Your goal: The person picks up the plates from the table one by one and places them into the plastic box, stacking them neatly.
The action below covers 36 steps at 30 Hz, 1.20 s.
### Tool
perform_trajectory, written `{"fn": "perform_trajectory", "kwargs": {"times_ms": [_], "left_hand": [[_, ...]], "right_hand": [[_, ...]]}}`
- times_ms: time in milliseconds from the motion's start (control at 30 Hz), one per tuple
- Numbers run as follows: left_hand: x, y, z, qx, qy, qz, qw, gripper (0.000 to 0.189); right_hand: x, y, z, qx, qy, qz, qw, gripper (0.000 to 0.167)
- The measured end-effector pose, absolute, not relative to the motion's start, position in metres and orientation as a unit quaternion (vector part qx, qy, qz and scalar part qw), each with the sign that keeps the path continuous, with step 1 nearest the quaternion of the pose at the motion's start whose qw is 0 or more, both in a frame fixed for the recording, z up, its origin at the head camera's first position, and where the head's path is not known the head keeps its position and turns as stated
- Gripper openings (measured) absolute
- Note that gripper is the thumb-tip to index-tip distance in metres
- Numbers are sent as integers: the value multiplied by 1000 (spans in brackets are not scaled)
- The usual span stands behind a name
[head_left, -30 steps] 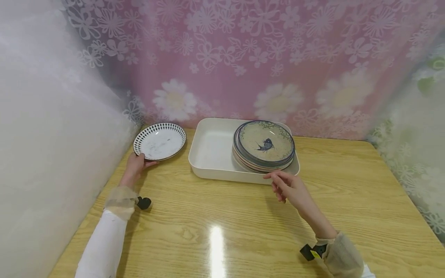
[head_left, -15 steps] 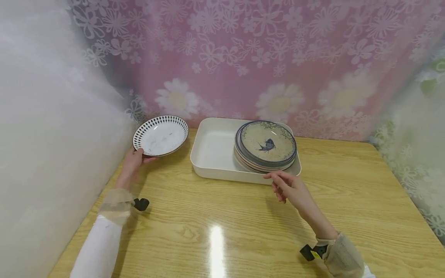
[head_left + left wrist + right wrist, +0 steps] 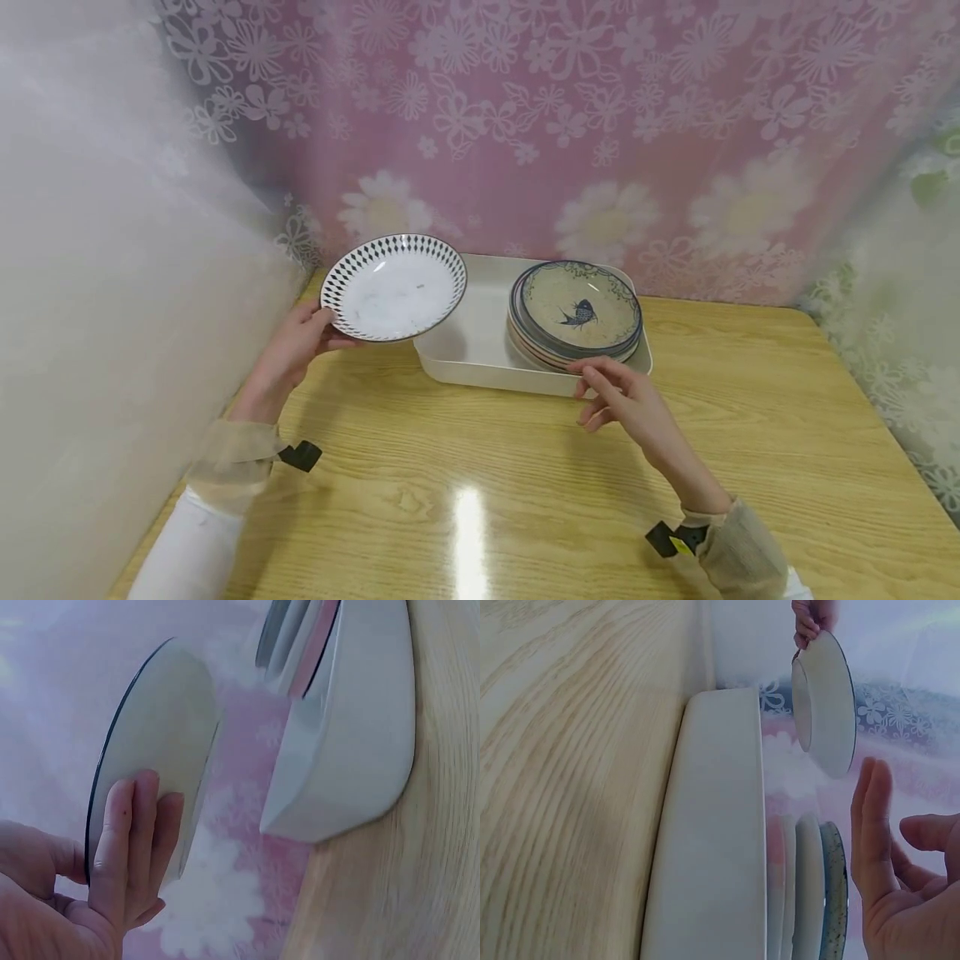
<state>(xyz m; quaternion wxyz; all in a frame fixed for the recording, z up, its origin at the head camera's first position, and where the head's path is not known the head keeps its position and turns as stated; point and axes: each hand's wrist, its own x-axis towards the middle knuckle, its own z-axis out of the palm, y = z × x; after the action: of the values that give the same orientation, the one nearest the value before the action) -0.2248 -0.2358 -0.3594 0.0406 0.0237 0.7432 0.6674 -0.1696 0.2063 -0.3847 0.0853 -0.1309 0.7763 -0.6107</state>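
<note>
A white plate point(image 3: 401, 292) with a black diamond rim pattern is held in the air by my left hand point(image 3: 294, 346), thumb on the rim and fingers beneath. In the left wrist view those fingers point(image 3: 124, 840) lie against the plate's pale underside. The plate overlaps the left end of a white rectangular tray point(image 3: 480, 375). Several stacked plates stand in the tray's right part, a beige fish-patterned plate point(image 3: 555, 308) on top. My right hand point(image 3: 630, 408) hovers at the tray's front edge beside the stack, fingers loosely bent, holding nothing; the right wrist view shows it apart from the plates.
The tray stands at the back of a wooden table point(image 3: 420, 467), close to a pink floral curtain point(image 3: 480, 125). A white sheet point(image 3: 135, 250) hangs along the left side, and another floral one hangs on the right.
My left hand has lifted the diamond-patterned plate off the table at the left and carried it right, partly over the tray. My right hand has risen slightly, staying near the stack.
</note>
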Motion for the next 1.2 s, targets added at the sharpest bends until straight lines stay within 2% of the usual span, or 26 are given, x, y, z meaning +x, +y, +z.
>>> {"fn": "perform_trajectory", "kwargs": {"times_ms": [233,533,767,1200], "left_hand": [[-199,-208,-347,74,740,661,100,46],[-169,-175,-355,121,728,653,166,47],[-145,-155,-372,147,719,652,193,46],[-136,-144,-385,136,720,643,220,47]], "right_hand": [[-169,202,-377,-147,761,-626,88,47],[-160,194,-367,-131,753,-634,113,52],[-143,192,-367,-113,757,-626,150,59],[-128,202,-377,-92,755,-633,140,59]]}}
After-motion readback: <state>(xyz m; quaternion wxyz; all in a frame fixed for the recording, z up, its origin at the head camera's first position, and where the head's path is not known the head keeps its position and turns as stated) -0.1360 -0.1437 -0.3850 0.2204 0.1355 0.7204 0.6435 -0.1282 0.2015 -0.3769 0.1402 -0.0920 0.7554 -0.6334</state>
